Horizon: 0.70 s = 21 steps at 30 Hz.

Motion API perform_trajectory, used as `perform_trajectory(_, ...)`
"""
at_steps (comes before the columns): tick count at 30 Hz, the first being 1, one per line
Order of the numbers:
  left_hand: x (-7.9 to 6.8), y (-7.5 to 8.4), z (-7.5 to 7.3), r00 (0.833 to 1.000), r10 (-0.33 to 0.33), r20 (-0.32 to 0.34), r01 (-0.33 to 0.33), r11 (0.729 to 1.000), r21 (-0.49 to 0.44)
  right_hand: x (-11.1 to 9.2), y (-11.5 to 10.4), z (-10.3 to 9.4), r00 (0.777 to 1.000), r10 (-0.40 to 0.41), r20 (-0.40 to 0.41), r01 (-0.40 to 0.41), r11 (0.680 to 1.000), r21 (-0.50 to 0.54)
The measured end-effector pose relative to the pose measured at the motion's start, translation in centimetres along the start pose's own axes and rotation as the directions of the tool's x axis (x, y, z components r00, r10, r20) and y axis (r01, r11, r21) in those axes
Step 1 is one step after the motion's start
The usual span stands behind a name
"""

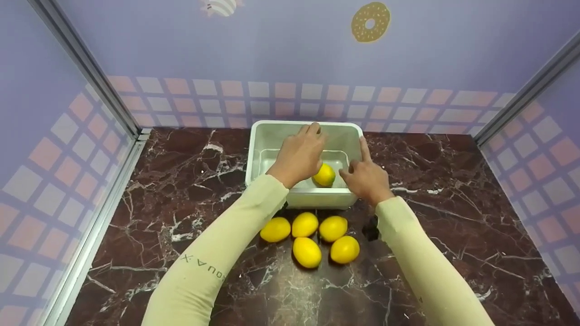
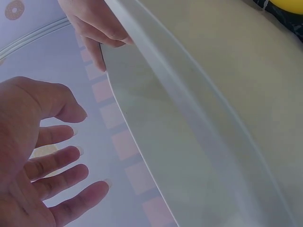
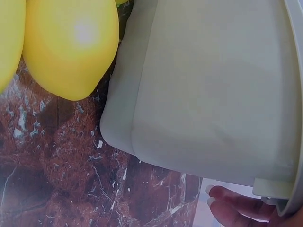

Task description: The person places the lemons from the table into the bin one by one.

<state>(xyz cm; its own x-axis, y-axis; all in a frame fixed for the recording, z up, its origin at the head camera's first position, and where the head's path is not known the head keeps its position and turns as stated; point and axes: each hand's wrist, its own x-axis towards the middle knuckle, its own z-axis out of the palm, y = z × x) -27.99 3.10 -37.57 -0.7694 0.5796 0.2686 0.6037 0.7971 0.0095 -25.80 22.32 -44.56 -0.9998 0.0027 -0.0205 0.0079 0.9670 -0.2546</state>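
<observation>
A white rectangular plastic bin stands at the back of the table, with one lemon, greenish at one end, lying inside. My left hand hovers over the bin, just left of that lemon; the left wrist view shows its fingers spread and holding nothing. My right hand grips the bin's right rim, thumb toward the inside and some fingertips outside below the rim. Several lemons lie in front of the bin, among them a front one and a right one.
The dark red marbled table extends on both sides of the bin. Behind it rises a lilac wall with pink and white squares. Side panels with metal rails bound the table left and right.
</observation>
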Motion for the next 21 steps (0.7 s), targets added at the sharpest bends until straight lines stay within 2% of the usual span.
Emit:
perform_trajectory(11, -0.51, -0.32, 0.01, 0.999, 0.017, -0.041, -0.018, 1.0, -0.014, -0.03, 0.02, -0.1, 1.0, 0.007, 0.02, -0.007, 1.0, -0.011)
perform_trajectory(21, -0.85, -0.28, -0.14, 1.0, 0.016, -0.019, -0.016, 1.0, 0.002, -0.16, -0.13, -0.28, 0.999, 0.023, 0.033, -0.022, 1.0, -0.018)
